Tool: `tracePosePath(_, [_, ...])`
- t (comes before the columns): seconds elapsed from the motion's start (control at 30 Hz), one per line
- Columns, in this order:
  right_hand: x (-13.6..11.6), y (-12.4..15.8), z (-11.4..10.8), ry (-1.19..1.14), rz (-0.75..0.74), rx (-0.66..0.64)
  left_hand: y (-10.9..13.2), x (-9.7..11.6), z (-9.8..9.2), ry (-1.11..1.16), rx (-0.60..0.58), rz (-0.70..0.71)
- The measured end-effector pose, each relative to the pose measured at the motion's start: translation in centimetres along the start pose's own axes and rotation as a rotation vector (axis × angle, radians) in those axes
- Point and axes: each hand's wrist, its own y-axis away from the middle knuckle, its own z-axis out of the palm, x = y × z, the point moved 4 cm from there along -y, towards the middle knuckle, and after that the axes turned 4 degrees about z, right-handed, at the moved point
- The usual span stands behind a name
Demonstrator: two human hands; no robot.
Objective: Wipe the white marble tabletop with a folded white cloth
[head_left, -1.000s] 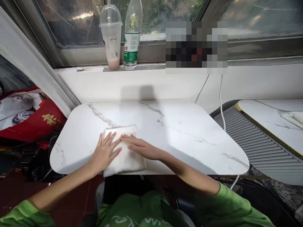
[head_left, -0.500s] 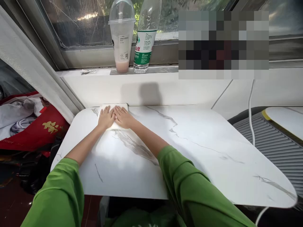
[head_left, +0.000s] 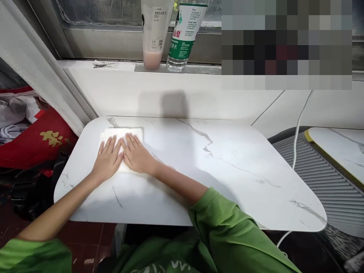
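Note:
A folded white cloth (head_left: 135,132) lies flat on the left part of a white marble-patterned table (head_left: 227,178). My left hand (head_left: 107,161) rests palm down on the cloth, its fingers stretched and slightly spread. Beside it, my right hand (head_left: 138,157) also presses flat on the cloth, fingers extended toward the window. The two hands touch or nearly touch near the index fingers and thumbs. Much of the cloth is covered by them.
On the window ledge stand a plastic cup (head_left: 153,41) with pink liquid and a green-labelled water bottle (head_left: 184,38). A red bag (head_left: 36,140) with clothes is left of the table. A white cable (head_left: 297,132) hangs on the right, near a grey ribbed surface (head_left: 309,167).
Both hands and the cloth have moved back from the table's wall-side edge toward me and a little left. The left hand's fingers are more spread. The camera view has tilted down.

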Motion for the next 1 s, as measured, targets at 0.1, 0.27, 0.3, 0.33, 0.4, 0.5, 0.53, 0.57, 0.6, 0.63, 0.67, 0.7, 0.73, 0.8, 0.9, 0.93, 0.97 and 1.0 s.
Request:
tracePosePath(0.1, [-4.7,1.6,-0.1,-0.038,-0.075,-0.019,5.5,-0.3,-1.4,-0.014,0.044,-0.013])
tracePosePath(0.27, [-11.1,2.3,-0.2,-0.050,-0.135,-0.096,12.3,-2.2,-3.4,0.045,0.000,-0.058])
tracePosePath(0.3, [-11.8,2.0,-0.1,-0.060,-0.147,-0.121,13.0,-2.8,-3.8,0.068,-0.024,-0.075])
tracePosePath(0.33, [-12.2,1.5,0.0,-0.080,-0.152,-0.146,13.5,-3.5,-4.1,0.087,-0.046,-0.097])
tracePosePath(0.4, [-12.3,0.3,0.5,-0.142,-0.135,-0.192,13.5,-4.8,-4.6,0.099,-0.067,-0.144])
tracePosePath(0.5, [-10.7,-2.2,1.5,-0.228,-0.086,-0.207,11.6,-6.7,-4.7,0.083,-0.065,-0.166])
tracePosePath(0.53, [-9.8,-3.1,1.8,-0.238,-0.075,-0.195,10.4,-7.3,-4.5,0.085,-0.060,-0.159])
tracePosePath(0.57, [-8.8,-4.1,2.1,-0.239,-0.066,-0.180,9.0,-7.8,-4.3,0.094,-0.051,-0.153])
tracePosePath(0.6, [-7.5,-5.0,2.4,-0.232,-0.054,-0.168,7.4,-8.2,-3.9,0.104,-0.041,-0.147])
tracePosePath(0.63, [-6.1,-6.0,2.7,-0.220,-0.037,-0.159,5.5,-8.6,-3.5,0.111,-0.030,-0.141])
tracePosePath(0.67, [-4.6,-6.9,2.9,-0.206,-0.018,-0.153,3.6,-8.9,-3.0,0.112,-0.024,-0.137])
tracePosePath(0.7, [-3.1,-7.9,3.1,-0.194,0.003,-0.146,1.5,-9.1,-2.5,0.107,-0.026,-0.133])
tracePosePath(0.73, [-1.5,-8.8,3.3,-0.183,0.028,-0.132,-0.5,-9.2,-1.9,0.099,-0.032,-0.133])
tracePosePath(0.8, [1.3,-10.3,3.5,-0.168,0.093,-0.079,-4.4,-9.2,-0.9,0.083,-0.047,-0.152])
tracePosePath(0.9, [3.9,-11.7,3.6,-0.151,0.203,0.002,-8.4,-9.0,-0.2,0.077,-0.018,-0.217])
tracePosePath(0.93, [4.2,-11.7,3.5,-0.142,0.225,0.012,-9.1,-8.9,-0.1,0.079,-0.012,-0.228])
tracePosePath(0.97, [4.4,-11.6,3.4,-0.131,0.234,0.009,-9.3,-8.6,-0.1,0.079,-0.010,-0.231])
tracePosePath(1.0, [4.3,-11.3,3.3,-0.118,0.232,-0.004,-9.3,-8.3,-0.1,0.077,-0.012,-0.232])
